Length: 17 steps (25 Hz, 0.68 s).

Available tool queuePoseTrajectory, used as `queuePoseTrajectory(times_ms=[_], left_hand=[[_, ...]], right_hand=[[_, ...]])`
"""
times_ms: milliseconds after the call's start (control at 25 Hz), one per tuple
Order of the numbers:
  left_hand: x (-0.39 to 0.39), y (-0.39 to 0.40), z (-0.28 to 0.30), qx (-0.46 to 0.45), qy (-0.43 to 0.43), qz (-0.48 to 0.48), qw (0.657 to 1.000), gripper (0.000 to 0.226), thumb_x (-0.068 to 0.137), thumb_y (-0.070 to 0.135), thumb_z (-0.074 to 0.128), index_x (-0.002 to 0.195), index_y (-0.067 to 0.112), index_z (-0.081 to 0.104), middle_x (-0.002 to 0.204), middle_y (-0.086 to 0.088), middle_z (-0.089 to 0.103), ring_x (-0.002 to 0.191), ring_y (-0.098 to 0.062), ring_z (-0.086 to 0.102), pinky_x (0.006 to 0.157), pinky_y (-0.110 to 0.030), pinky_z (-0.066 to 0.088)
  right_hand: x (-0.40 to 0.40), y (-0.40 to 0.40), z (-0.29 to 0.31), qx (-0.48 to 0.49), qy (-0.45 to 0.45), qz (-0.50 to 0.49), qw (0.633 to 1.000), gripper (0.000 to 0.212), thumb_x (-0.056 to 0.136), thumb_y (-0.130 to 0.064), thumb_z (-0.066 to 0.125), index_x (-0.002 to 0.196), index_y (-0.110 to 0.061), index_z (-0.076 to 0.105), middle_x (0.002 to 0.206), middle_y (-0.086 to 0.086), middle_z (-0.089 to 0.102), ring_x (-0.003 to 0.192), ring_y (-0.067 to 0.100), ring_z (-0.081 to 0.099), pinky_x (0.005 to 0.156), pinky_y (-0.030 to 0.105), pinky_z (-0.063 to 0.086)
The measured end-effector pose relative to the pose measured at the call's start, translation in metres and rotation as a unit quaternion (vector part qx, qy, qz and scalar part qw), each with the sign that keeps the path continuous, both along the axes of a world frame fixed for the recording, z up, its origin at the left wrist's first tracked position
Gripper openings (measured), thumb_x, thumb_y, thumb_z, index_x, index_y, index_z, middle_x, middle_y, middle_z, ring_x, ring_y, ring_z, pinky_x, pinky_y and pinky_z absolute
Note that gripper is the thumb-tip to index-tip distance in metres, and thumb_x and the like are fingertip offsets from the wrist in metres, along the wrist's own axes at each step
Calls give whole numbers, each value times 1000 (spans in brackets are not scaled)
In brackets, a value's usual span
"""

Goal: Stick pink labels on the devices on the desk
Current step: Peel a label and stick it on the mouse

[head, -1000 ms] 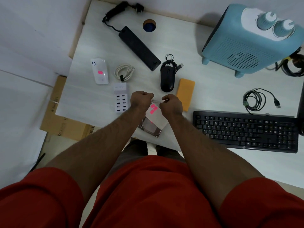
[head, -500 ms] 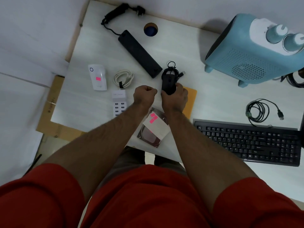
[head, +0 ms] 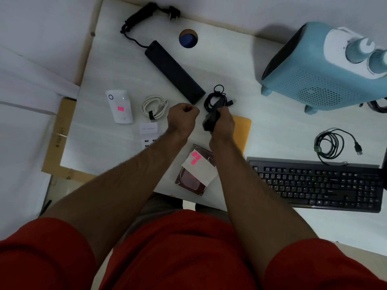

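My right hand [head: 224, 124] grips a black mouse [head: 210, 120] with its coiled cable [head: 217, 98] and holds it tilted above the desk. To its left my left hand [head: 182, 118] is closed in a fist; any label in it is hidden. A white backing sheet [head: 201, 168] with pink labels [head: 195, 158] lies on a dark hard drive [head: 189, 181] near the front edge. A white device [head: 119, 106] at the left carries a pink label [head: 120, 109]. My left forearm partly covers a white USB hub [head: 148, 132].
Around the white desk [head: 117, 65] lie a black power strip [head: 174, 71], a white cable coil [head: 154, 106], an orange pad [head: 243, 126], a black keyboard [head: 318, 183], a black cable [head: 333, 145] and a blue heater [head: 326, 70]. A cable hole [head: 188, 38] is at the back.
Both hands left the label sheet and moved forward. My right hand took hold of the black mouse and lifted it off the desk. The sheet stayed on the hard drive.
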<state>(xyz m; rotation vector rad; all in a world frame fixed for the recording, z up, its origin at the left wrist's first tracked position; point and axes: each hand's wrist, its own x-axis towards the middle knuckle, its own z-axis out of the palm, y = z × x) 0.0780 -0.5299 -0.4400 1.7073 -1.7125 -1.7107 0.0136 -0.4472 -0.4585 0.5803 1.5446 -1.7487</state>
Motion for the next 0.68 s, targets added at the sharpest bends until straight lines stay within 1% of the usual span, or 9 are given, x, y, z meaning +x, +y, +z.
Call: queuePoseTrajectory(times_ms=[40, 80, 120, 200, 280, 400, 520, 680], left_hand=[[-1, 1, 4, -21, 8, -22, 1000, 9, 79, 16, 65, 80, 11, 73, 73, 0, 68, 69, -13, 62, 68, -29, 52], [-2, 3, 8, -49, 10, -51, 997, 11, 80, 18, 66, 84, 11, 74, 76, 0, 70, 73, -14, 64, 72, -30, 54], [-2, 6, 12, -79, 11, -82, 993, 13, 81, 20, 66, 87, 12, 74, 80, 0, 71, 77, -14, 66, 75, -31, 56], [-2, 12, 19, -128, 11, -136, 982, 12, 83, 19, 66, 90, 12, 73, 86, -1, 73, 81, -14, 67, 75, -29, 57], [-2, 17, 24, -158, 4, -168, 973, 9, 84, 18, 65, 89, 14, 72, 88, -2, 72, 81, -13, 66, 74, -28, 56], [1, 22, 27, -201, -7, -199, 959, 13, 83, 21, 62, 88, 16, 72, 86, -1, 71, 79, -16, 65, 74, -38, 57], [1, 28, 32, -219, -22, -218, 951, 14, 84, 18, 60, 87, 13, 73, 84, -4, 70, 76, -18, 64, 70, -39, 56], [1, 34, 36, -243, -30, -250, 937, 18, 84, 16, 57, 85, 7, 73, 80, -7, 70, 73, -21, 64, 68, -40, 56]], right_hand=[[0, 3, 5, -56, -55, -17, 997, 31, 93, -29, 46, 105, -6, 63, 94, 15, 64, 84, 24, 61, 67, 33, 51], [0, 6, 8, -97, -87, -26, 991, 35, 95, -30, 41, 110, -6, 62, 99, 17, 64, 88, 25, 62, 70, 33, 53], [-1, 7, 12, -131, -104, -34, 985, 37, 95, -29, 38, 113, -6, 61, 101, 16, 64, 89, 24, 62, 71, 32, 54], [-2, 8, 16, -168, -119, -44, 978, 38, 94, -28, 35, 110, -5, 60, 93, 13, 62, 83, 22, 60, 66, 28, 52], [-4, 7, 20, -175, -123, -40, 976, 36, 92, -29, 35, 102, -7, 61, 85, 10, 60, 77, 19, 57, 60, 25, 47], [-5, 7, 18, -178, -114, -29, 977, 34, 90, -31, 33, 97, -9, 59, 81, 7, 58, 72, 17, 53, 53, 23, 41], [-2, 7, 13, -179, -98, -14, 979, 34, 88, -33, 35, 91, -9, 58, 78, 7, 54, 71, 18, 50, 56, 27, 36], [1, 10, 7, -181, -89, -9, 979, 35, 80, -37, 41, 90, -8, 58, 79, 7, 52, 73, 19, 49, 62, 30, 37]])
